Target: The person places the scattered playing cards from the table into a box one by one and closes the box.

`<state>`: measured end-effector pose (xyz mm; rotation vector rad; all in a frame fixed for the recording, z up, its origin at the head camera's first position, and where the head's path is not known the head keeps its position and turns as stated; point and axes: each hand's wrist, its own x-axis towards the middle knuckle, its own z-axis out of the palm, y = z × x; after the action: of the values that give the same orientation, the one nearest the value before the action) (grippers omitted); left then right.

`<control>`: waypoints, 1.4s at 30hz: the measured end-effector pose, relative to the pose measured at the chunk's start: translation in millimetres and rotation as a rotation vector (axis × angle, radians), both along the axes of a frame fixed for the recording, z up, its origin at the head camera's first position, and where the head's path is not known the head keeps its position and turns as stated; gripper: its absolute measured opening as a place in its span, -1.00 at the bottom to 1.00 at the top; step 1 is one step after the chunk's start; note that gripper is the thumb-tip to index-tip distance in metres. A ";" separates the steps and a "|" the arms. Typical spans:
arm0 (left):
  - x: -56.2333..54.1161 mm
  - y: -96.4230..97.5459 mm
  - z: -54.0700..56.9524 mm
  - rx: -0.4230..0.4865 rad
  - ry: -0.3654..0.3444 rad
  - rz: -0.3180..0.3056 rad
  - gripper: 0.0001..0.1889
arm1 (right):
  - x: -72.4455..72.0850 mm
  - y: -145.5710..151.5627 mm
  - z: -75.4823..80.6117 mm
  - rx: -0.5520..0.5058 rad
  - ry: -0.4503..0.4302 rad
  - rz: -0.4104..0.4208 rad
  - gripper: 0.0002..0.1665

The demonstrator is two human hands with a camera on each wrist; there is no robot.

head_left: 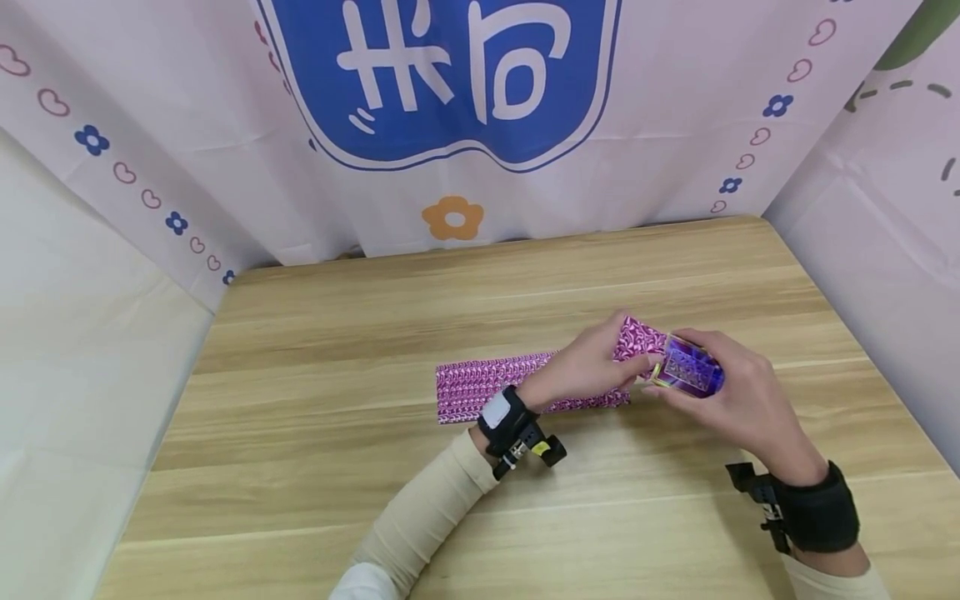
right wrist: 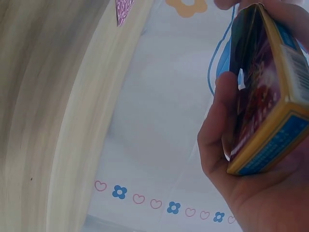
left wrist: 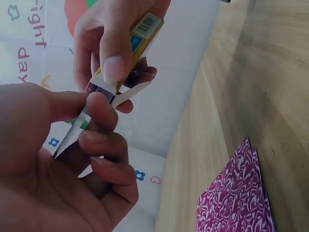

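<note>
My right hand (head_left: 753, 404) grips a small card box (head_left: 692, 367), purple and blue on its face with yellow edges. In the left wrist view, the box (left wrist: 140, 41) shows a barcode on its side, and its white end flap (left wrist: 133, 93) stands out. My left hand (head_left: 588, 362) pinches playing cards (head_left: 639, 337) with pink-and-white swirled backs at that end of the box. A row of overlapping cards (head_left: 472, 387) with the same backs lies on the table, below and left of my left hand, which partly hides it.
The wood-grain table (head_left: 315, 483) runs back to a white printed cloth (head_left: 217, 100) hanging behind it. Pale cloth also stands along the left and right edges. Both wrists wear black straps, the left one (head_left: 506, 421) close above the card row.
</note>
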<state>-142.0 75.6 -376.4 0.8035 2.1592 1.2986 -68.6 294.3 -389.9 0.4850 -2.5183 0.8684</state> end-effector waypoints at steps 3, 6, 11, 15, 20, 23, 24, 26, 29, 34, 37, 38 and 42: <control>-1.6 -0.1 -0.1 0.005 -0.010 0.015 -0.44 | 0.5 0.7 0.4 -0.004 -0.002 -0.010 -0.06; -4.0 -1.3 0.1 0.030 -0.006 0.074 -0.55 | 0.7 2.4 0.3 -0.007 0.003 -0.022 -0.07; -5.5 -4.3 1.2 0.056 0.033 0.183 -0.71 | 0.9 5.0 0.6 0.000 0.007 -0.036 -0.07; -4.7 -3.9 2.4 0.065 0.072 0.177 -0.75 | 0.7 4.2 0.8 0.002 0.003 -0.022 -0.07; -4.8 -3.7 4.3 0.098 -0.003 0.131 -0.77 | -0.1 1.9 0.8 -0.012 -0.002 -0.012 -0.08; -6.7 -5.0 4.6 0.142 -0.133 0.128 -0.81 | 0.3 0.8 0.9 -0.015 0.005 -0.015 -0.07; -7.5 -5.2 4.5 0.157 -0.178 0.131 -0.82 | 0.5 0.4 0.9 -0.015 0.006 -0.015 -0.08; -8.4 -5.0 3.8 0.183 -0.253 0.135 -0.83 | 1.2 -0.4 0.8 -0.015 0.008 -0.011 -0.07; -8.5 -3.1 1.6 0.205 -0.316 0.140 -0.84 | 1.7 -1.7 1.0 -0.018 0.001 -0.006 -0.06; -6.1 0.9 -3.6 0.207 -0.340 0.136 -0.85 | 2.6 -2.7 1.5 -0.025 -0.006 0.000 -0.06; -4.5 2.5 -6.0 0.208 -0.345 0.130 -0.87 | 3.5 -2.5 2.0 -0.030 -0.009 0.006 -0.06; -4.0 2.9 -6.5 0.204 -0.347 0.129 -0.87 | 3.7 -2.4 2.2 -0.031 -0.011 0.007 -0.06; -2.5 4.1 -8.1 0.196 -0.347 0.125 -0.84 | 4.7 -2.4 3.0 -0.029 -0.013 0.008 -0.06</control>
<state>-144.5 79.7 -384.4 0.4764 1.8506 1.6009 -63.9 291.9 -386.9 0.4816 -2.5140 0.9126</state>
